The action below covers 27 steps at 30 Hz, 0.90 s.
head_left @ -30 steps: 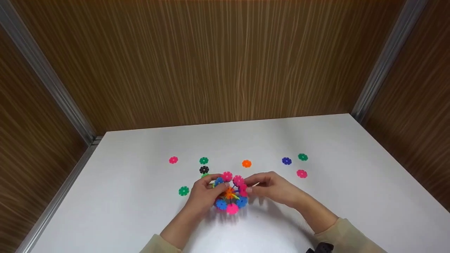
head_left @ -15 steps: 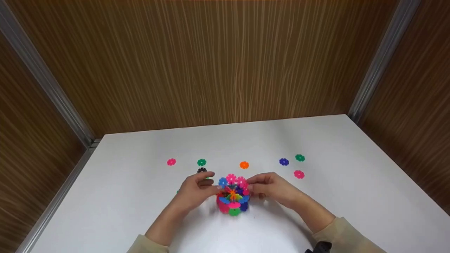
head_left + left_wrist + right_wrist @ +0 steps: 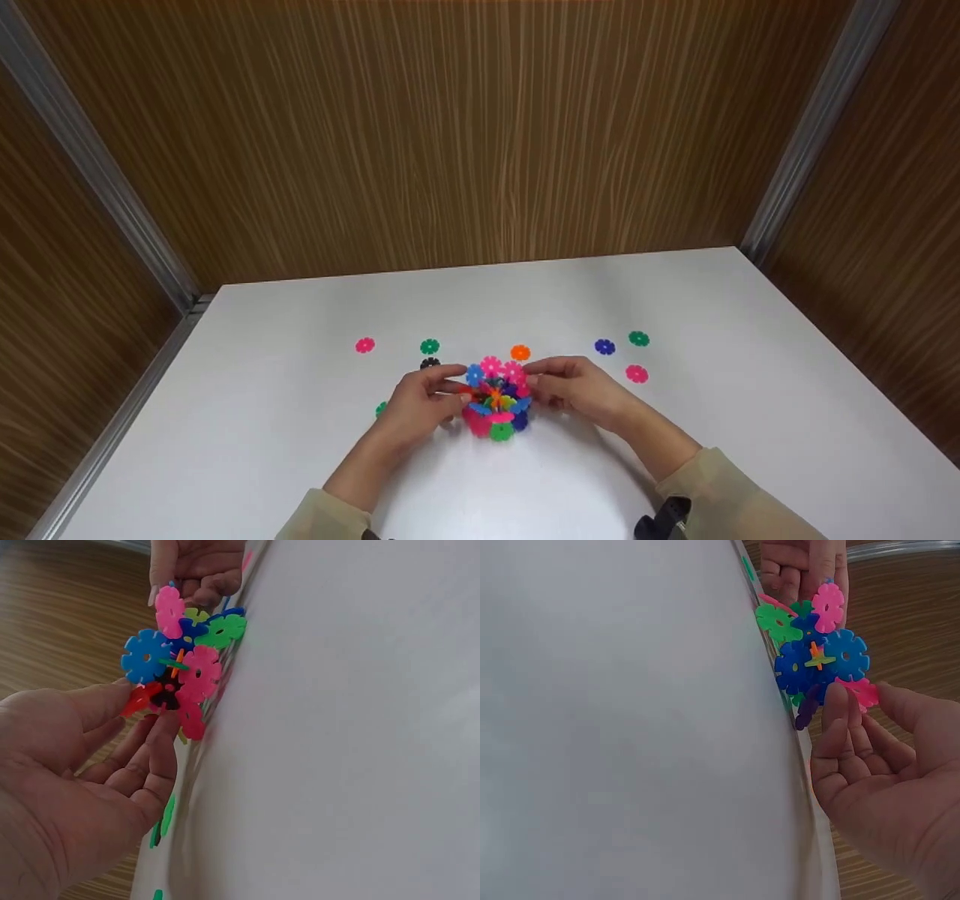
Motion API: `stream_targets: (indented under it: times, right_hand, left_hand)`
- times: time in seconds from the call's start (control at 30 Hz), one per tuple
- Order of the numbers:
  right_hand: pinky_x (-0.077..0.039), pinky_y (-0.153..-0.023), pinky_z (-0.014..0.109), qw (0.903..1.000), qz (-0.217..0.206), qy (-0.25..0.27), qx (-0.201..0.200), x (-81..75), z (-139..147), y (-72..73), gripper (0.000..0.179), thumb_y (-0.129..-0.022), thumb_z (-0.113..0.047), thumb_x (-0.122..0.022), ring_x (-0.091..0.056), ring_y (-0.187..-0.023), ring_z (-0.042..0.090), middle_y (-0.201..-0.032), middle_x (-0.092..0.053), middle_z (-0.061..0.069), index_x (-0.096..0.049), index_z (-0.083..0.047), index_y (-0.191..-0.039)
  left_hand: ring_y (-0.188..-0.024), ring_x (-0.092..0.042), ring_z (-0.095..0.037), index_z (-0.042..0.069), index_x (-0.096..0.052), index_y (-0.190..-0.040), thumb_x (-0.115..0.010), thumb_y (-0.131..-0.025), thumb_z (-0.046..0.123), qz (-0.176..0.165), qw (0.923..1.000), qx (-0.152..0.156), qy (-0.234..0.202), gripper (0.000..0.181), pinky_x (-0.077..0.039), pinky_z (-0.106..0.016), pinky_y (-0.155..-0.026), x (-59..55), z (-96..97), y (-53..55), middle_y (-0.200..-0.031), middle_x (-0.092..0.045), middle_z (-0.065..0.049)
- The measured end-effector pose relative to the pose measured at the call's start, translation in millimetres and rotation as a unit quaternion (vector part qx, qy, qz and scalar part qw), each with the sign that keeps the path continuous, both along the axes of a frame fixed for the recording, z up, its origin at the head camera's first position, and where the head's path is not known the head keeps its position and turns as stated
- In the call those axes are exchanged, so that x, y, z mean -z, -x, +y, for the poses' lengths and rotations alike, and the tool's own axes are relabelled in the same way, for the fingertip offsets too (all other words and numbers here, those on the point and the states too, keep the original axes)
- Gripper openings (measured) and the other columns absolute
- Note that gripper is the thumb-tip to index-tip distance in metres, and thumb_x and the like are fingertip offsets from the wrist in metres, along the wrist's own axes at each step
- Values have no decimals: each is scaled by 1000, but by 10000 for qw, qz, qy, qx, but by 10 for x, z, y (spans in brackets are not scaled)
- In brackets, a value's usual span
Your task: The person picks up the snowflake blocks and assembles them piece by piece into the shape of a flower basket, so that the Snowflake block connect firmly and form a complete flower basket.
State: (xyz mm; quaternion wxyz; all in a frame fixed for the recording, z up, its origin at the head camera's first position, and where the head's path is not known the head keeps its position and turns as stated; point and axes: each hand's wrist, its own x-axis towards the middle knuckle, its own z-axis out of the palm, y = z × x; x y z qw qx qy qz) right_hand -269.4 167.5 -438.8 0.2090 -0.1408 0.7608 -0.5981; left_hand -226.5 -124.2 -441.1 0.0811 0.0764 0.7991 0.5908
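Note:
A rounded cluster of interlocking snowflake discs (image 3: pixel 501 418) in pink, blue, green, red and other colours is between my hands, low over the front middle of the white table. My left hand (image 3: pixel 418 409) pinches its left side; in the left wrist view the thumb and fingers meet at a red disc (image 3: pixel 140 699), next to a blue disc (image 3: pixel 146 657). From the right, my right hand (image 3: pixel 591 396) grips a pink disc (image 3: pixel 861 694) at the cluster's edge between thumb and fingers. The cluster's far side is hidden in the head view.
Loose discs lie behind the cluster: orange (image 3: pixel 520 352), dark blue (image 3: pixel 604 346), green (image 3: pixel 639 339) and pink (image 3: pixel 637 373) ones among them. Left of it are a pink disc (image 3: pixel 365 345) and a partly covered black disc (image 3: pixel 430 363). Wood-grain panels (image 3: pixel 465 135) enclose the white table (image 3: pixel 285 360).
The cluster has turned so its green and dark blue lower discs show, then shifted slightly away from me. My left hand let go of it, moved left, and now holds its left edge again.

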Motion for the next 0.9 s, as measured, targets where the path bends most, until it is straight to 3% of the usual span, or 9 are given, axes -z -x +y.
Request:
stream_targets:
  times: [0.13,0.27,0.47,0.67,0.77,0.9]
  right_hand:
    - [-54,-79,28,9999,76,-8,72,19,15,72,43,-105,-31,-69,-67,-96,26,-105,-73,11,-68,-6,-139]
    - [-56,-86,31,9997,105,-57,191,-22,128,125,44,-105,-31,-69,-70,-103,28,-116,-74,12,-67,-6,-141]
    - [-58,-93,36,9948,803,-387,501,-145,643,173,47,-103,-28,-72,-69,-107,26,-129,-71,17,-64,-1,-142]
    - [-60,-83,35,9862,1087,-745,1002,-176,1223,177,44,-101,-24,-75,-69,-99,31,-127,-71,20,-67,-2,-138]
    - [-59,-87,34,9817,1152,-1058,1089,-135,1395,179,42,-102,-23,-74,-69,-105,30,-131,-70,18,-68,-3,-138]
    - [-54,-96,30,9770,1159,-1498,978,-54,1495,203,41,-99,-25,-77,-63,-121,29,-134,-70,12,-71,-7,-136]
  left_hand:
    - [-102,-71,-23,11,-64,-144,-75,-99,18,26,9999,-112,19,47,-62,-36,-82,4,8,48,-124,-71,-10]
    - [-102,-72,-26,8,-62,-146,-75,-100,20,130,9998,-132,-51,49,-63,-37,-83,-14,-59,45,-121,-70,-11]
    - [-111,-70,-25,6,-63,-144,-76,-100,19,401,9977,-525,-136,47,-61,-37,-93,-79,-299,23,-124,-71,-10]
    - [-115,-65,-24,15,-67,-141,-78,-98,19,388,9926,-1115,273,44,-60,-32,-94,-94,-565,117,-124,-70,-7]
    - [-118,-62,-25,16,-67,-142,-80,-98,20,257,9910,-1209,505,47,-58,-33,-98,-65,-687,170,-128,-68,-8]
    - [-116,-60,-25,16,-68,-140,-82,-95,19,148,9887,-1101,1003,48,-57,-36,-101,-1,-860,181,-128,-67,-6]
